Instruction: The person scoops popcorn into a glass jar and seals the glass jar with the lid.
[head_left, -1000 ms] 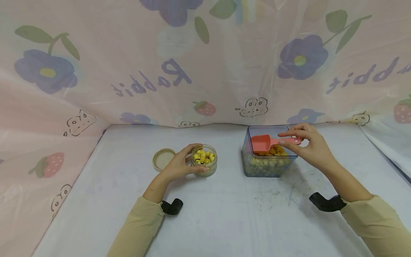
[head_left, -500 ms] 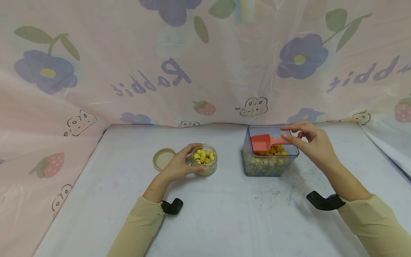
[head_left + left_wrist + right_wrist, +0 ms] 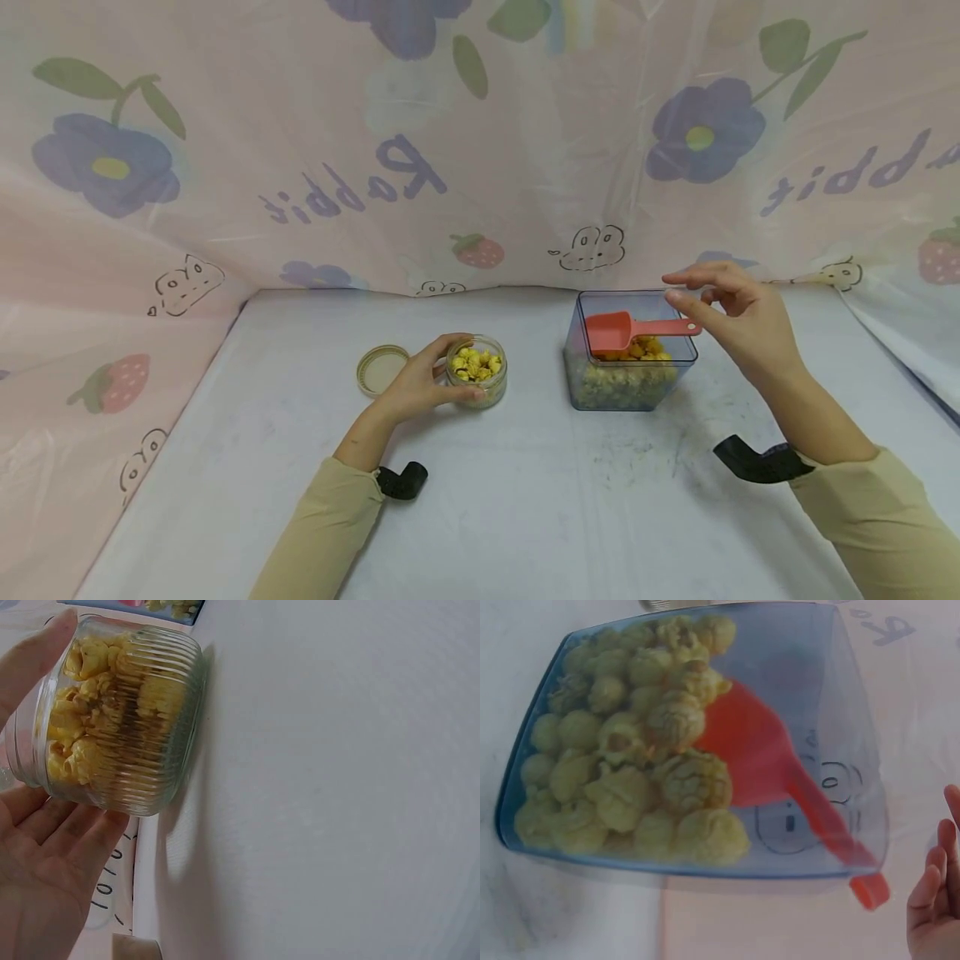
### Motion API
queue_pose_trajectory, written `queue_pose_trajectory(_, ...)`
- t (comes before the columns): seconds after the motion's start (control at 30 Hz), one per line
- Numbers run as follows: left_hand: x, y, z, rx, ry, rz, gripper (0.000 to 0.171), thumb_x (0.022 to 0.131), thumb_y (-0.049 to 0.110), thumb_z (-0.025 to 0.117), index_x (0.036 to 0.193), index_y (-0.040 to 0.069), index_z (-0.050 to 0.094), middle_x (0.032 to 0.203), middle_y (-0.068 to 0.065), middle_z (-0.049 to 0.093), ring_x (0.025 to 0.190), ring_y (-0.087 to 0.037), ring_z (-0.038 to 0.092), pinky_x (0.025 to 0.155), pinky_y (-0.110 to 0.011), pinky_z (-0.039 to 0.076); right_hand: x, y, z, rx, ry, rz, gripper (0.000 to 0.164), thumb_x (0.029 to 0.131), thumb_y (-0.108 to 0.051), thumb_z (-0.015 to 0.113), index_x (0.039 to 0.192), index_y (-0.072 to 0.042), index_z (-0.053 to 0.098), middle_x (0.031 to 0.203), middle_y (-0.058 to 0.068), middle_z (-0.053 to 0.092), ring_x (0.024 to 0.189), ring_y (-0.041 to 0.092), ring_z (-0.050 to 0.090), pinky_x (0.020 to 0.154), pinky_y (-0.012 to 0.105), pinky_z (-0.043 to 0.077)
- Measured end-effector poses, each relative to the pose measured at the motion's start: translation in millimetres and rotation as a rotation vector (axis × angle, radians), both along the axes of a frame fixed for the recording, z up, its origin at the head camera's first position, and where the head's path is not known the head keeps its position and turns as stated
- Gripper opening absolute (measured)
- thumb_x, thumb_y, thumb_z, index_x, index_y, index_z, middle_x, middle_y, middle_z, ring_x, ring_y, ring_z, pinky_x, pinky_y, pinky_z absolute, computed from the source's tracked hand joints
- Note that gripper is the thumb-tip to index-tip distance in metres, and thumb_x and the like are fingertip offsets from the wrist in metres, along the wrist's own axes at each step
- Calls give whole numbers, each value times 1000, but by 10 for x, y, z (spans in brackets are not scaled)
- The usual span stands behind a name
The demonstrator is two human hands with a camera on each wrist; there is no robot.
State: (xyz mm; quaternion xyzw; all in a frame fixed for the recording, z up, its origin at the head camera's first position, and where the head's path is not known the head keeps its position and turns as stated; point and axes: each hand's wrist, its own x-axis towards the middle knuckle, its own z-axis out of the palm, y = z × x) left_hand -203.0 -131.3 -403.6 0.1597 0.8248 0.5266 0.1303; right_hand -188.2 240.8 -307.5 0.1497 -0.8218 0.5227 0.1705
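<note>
My left hand [image 3: 417, 382] grips a ribbed glass jar [image 3: 127, 720] from its left side, thumb and fingers round it. Yellow popcorn [image 3: 476, 365] fills much of the jar. On the right stands a clear bluish square container [image 3: 617, 392] holding more popcorn [image 3: 630, 757]. A red scoop [image 3: 609, 333] lies in that container, its handle resting across the rim and sticking out past the right wall. My right hand [image 3: 742, 321] hovers just right of the handle, thumb and fingers apart, with nothing between them; in the right wrist view its fingertips [image 3: 924, 889] are clear of the handle.
A round jar lid [image 3: 381, 370] lies on the white table [image 3: 510, 500] left of the left hand. Behind the table hangs a pink printed curtain [image 3: 510, 167], which also covers the left side. A black wrist mount [image 3: 761, 461] sits on each forearm.
The right hand has let go of the red scoop's handle and moved up and to the right. The scoop stays in the container. The left hand and jar have not moved.
</note>
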Motion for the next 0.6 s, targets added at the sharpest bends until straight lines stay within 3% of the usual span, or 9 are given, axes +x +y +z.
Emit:
queue_pose_trajectory(0.2, 3, 0, -2, 9, -8, -2, 81, 74, 23, 84, 142, 20, 41, 147, -1, 43, 143, -21, 29, 117, -40, 29, 14, -43, 31, -12, 10, 12, 24, 88, 1, 65, 111, -1, 70, 105, -9, 61, 77, 10, 51, 55, 16, 44)
queue_pose_trajectory(0.33, 6, -2, 0, 17, -10, -3, 81, 74, 22, 84, 142, 19, 41, 147, -2, 43, 143, -22, 29, 117, -40, 29, 14, -91, 31, -79, 24, 94, 23, 87, 5, 64, 109, 3, 69, 105, -5, 63, 83, 11, 52, 57, 16, 45)
queue_pose_trajectory(0.5, 8, -3, 1, 27, -4, -4, 80, 74, 21, 84, 141, 19, 42, 146, -2, 43, 143, -21, 29, 117, -40, 29, 27, -176, 7, -153, 29, 194, 24, 86, 9, 63, 110, 7, 67, 109, -3, 64, 99, 12, 52, 75, 16, 46)
queue_pose_trajectory(0.6, 7, -4, -4, 30, -2, -3, 79, 74, 21, 84, 141, 19, 42, 146, -2, 43, 143, -22, 29, 117, -40, 29, 37, -228, -6, -151, 19, 216, 25, 86, 8, 62, 111, 6, 67, 111, -2, 65, 103, 12, 51, 78, 17, 46)
